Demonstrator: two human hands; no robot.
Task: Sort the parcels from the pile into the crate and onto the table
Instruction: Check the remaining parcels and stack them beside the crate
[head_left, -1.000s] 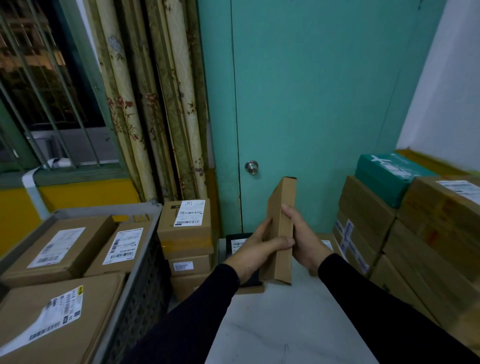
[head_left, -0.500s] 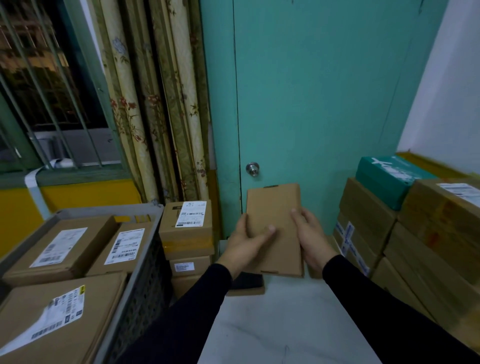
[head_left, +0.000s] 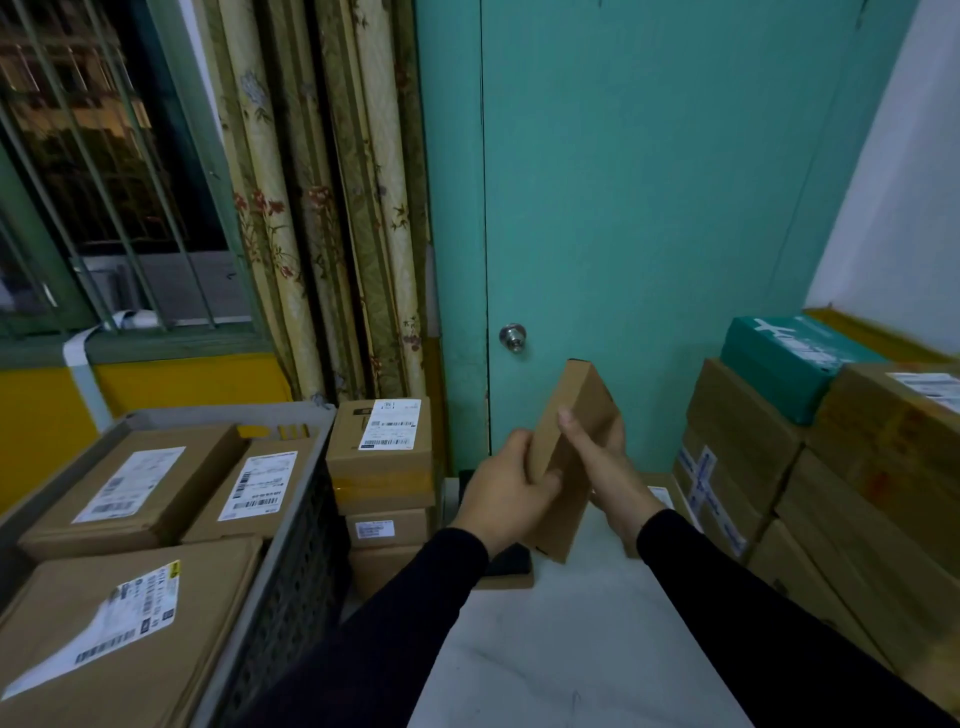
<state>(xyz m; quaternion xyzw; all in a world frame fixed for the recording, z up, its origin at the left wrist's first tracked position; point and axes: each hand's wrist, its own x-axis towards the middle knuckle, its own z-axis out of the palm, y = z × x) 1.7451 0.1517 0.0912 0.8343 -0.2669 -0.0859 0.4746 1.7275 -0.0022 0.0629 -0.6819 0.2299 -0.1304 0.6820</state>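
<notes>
I hold a flat brown parcel (head_left: 574, 410) upright and tilted above the white table (head_left: 571, 649). My left hand (head_left: 506, 491) grips its near left edge, fingers curled round it. My right hand (head_left: 605, 470) holds the right side, thumb on the front face. The grey crate (head_left: 291, 561) at the left holds three labelled brown parcels (head_left: 135, 483). The pile of brown boxes (head_left: 857, 493) rises at the right, with a teal box (head_left: 789, 364) on top.
A stack of labelled boxes (head_left: 382, 452) stands between the crate and the teal door (head_left: 649, 208). A dark flat item (head_left: 506, 564) lies on the table under my left wrist. Curtains and a barred window are at the back left.
The parcel has turned from facing me flat to edge-on and tilted right. My left hand has shifted to grip its lower left edge; my right thumb now lies across its front.
</notes>
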